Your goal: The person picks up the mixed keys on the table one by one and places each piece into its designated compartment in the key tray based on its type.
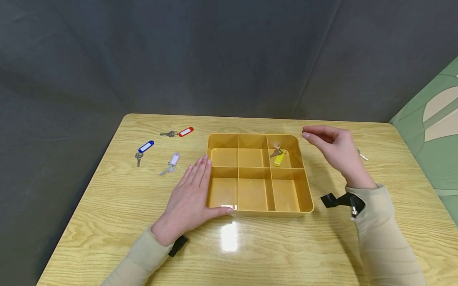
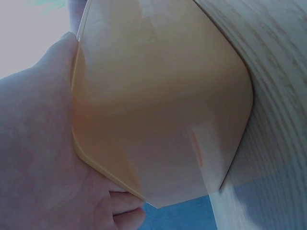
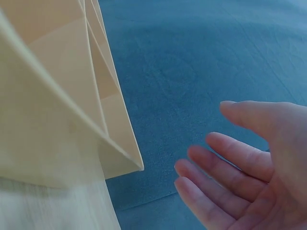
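Note:
A yellow-orange box (image 1: 254, 211) with several compartments stands on the table. A key with a yellow tag (image 1: 279, 158) lies in its back right compartment. My left hand (image 1: 189, 198) rests against the box's front left corner, straight fingers along the left rim and thumb along the front; the left wrist view shows the box wall (image 2: 158, 105) beside the palm. Off the box's back right corner, my right hand (image 1: 334, 153) is raised in the air. Its fingers (image 3: 230, 175) are loosely bent and apart from the thumb in the right wrist view, holding nothing.
Left of the box lie a key with a red tag (image 1: 186, 132), one with a blue tag (image 1: 146, 146) and one with a pale lilac tag (image 1: 174, 159). A small, partly hidden item (image 1: 363, 156) lies beyond my right wrist. A dark curtain (image 1: 229, 59) hangs behind the table.

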Demonstrator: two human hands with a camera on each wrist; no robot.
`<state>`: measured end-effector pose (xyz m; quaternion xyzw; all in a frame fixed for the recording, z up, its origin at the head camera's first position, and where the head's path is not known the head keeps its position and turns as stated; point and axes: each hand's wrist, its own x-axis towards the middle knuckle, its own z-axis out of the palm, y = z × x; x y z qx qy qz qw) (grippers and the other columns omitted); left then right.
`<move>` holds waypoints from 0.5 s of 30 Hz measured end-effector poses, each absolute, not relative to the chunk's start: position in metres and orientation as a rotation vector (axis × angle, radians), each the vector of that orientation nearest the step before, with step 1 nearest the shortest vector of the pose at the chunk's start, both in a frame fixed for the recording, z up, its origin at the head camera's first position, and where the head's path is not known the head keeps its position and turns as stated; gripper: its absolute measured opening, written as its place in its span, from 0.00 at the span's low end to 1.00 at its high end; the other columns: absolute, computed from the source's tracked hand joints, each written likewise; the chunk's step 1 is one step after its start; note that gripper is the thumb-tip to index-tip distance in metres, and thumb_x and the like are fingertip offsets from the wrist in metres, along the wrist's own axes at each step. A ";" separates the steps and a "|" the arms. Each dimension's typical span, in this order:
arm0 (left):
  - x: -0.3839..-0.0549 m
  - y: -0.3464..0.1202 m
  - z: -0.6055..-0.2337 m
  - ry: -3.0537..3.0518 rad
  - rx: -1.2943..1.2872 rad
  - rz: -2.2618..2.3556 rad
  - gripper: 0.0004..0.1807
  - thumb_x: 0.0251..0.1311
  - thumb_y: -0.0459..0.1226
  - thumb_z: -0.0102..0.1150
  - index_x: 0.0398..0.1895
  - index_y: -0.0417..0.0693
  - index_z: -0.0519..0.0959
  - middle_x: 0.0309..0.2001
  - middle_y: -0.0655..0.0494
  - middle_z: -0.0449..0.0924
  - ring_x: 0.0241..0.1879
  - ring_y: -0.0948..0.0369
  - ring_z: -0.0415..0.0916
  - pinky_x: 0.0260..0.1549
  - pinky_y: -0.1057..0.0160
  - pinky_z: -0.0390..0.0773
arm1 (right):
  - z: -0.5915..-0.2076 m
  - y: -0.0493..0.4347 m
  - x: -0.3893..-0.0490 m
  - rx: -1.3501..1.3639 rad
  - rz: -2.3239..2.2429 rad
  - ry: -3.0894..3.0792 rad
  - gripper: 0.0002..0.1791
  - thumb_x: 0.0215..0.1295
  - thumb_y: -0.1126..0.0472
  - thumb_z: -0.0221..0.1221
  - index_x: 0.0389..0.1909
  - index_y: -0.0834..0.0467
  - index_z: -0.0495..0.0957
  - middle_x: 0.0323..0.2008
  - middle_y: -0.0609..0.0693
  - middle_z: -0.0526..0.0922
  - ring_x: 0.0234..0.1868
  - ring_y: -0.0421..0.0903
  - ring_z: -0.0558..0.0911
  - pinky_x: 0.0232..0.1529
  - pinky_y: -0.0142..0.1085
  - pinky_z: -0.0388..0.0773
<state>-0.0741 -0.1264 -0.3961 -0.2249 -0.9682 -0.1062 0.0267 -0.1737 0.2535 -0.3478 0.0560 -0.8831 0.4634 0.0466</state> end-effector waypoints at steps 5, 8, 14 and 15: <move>-0.074 -0.126 -0.396 -2.997 -0.692 -0.328 0.72 0.51 0.83 0.39 0.81 0.34 0.40 0.81 0.42 0.36 0.80 0.52 0.31 0.76 0.55 0.39 | -0.349 0.256 -0.173 0.159 1.398 -2.699 0.23 0.71 0.45 0.63 0.57 0.57 0.85 0.51 0.47 0.86 0.47 0.35 0.83 0.45 0.21 0.78; -0.074 -0.126 -0.396 -3.000 -0.689 -0.324 0.72 0.51 0.83 0.38 0.81 0.34 0.40 0.81 0.42 0.36 0.79 0.53 0.30 0.76 0.55 0.38 | -0.348 0.256 -0.173 0.149 1.398 -2.700 0.23 0.71 0.46 0.64 0.57 0.57 0.85 0.51 0.48 0.86 0.46 0.35 0.83 0.45 0.21 0.78; -0.074 -0.126 -0.397 -2.985 -0.692 -0.321 0.72 0.51 0.83 0.38 0.80 0.34 0.42 0.81 0.41 0.37 0.80 0.50 0.35 0.76 0.55 0.39 | -0.349 0.259 -0.172 0.134 1.400 -2.707 0.23 0.71 0.47 0.63 0.59 0.57 0.84 0.52 0.48 0.86 0.46 0.36 0.83 0.44 0.20 0.78; -0.074 -0.126 -0.397 -2.985 -0.692 -0.318 0.72 0.51 0.83 0.38 0.80 0.33 0.42 0.81 0.41 0.37 0.80 0.50 0.36 0.76 0.55 0.39 | -0.350 0.260 -0.172 0.131 1.401 -2.708 0.23 0.71 0.47 0.63 0.59 0.57 0.84 0.52 0.47 0.85 0.46 0.37 0.83 0.44 0.20 0.78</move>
